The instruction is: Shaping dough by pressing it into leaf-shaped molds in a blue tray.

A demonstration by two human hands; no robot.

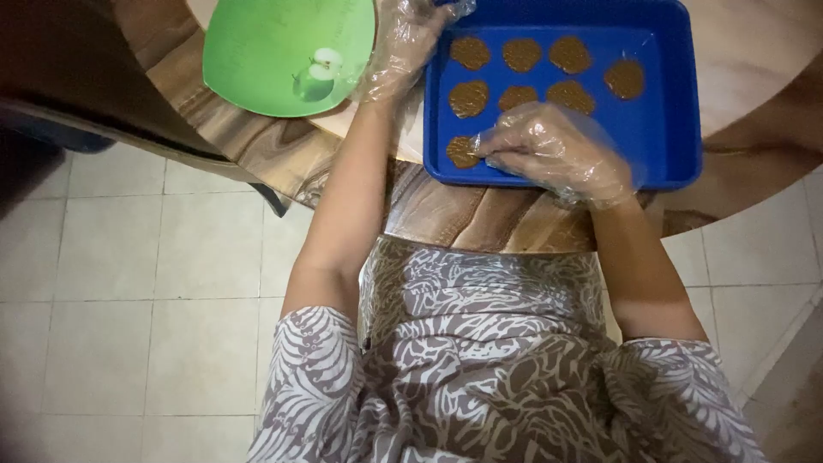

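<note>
Green plate [274,51] sitting left of blue tray [669,94], on wooden bench [463,219]. Left hand [401,47], in clear plastic glove, resting loosely open against tray's left rim. Brown patties [523,54] lying in rows inside tray. Right hand [557,153], gloved, pinching near-left patty [461,153] with fingertips, at tray's near-left corner.

This looks like a home dining or kitchen corner: a round wood-grain table [257,146] stands on a pale tiled floor [129,300], carrying a green plate [257,51] with an apple picture and a blue plastic tray [669,103] of hand-shaped brown patties [470,99].
</note>
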